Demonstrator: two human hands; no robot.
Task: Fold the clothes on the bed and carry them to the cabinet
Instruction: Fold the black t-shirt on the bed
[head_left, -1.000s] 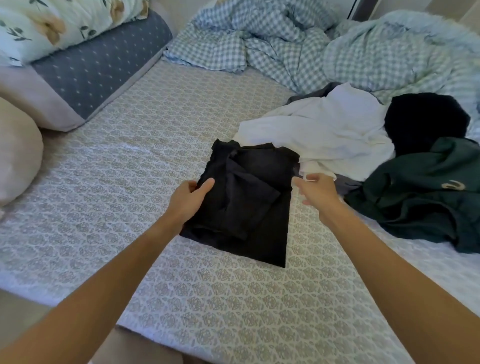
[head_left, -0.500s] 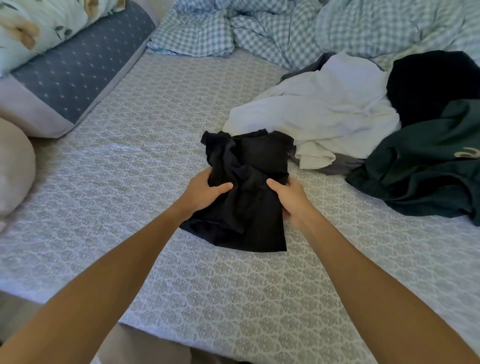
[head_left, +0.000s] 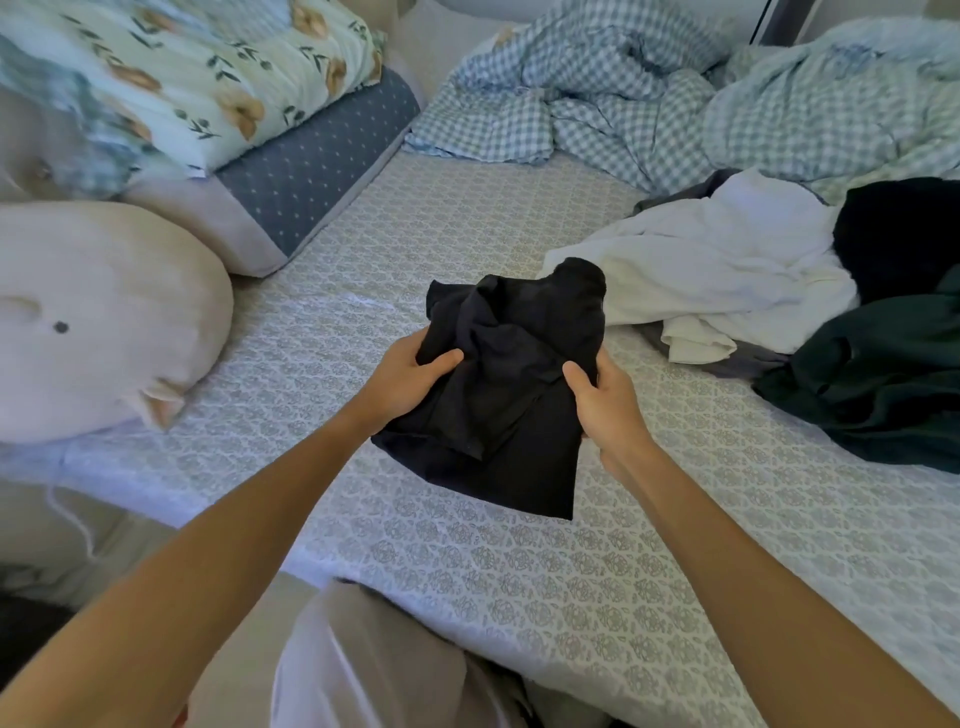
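Note:
A folded black garment is lifted off the bed in the middle of the view. My left hand grips its left edge, thumb on top. My right hand grips its right edge, thumb on top too. The garment's far end bunches upward and its near corner hangs down. On the right of the bed lie a crumpled white garment, a black garment and a dark green garment. No cabinet is in view.
A checked blue duvet is heaped at the far side. A floral pillow, a blue dotted pillow and a round beige cushion line the left. The bed's near edge runs across my legs.
Both hands closed on the sides of the black garment and lifted it off the bed toward me. The camera drew back, showing more of the pillows and bed edge.

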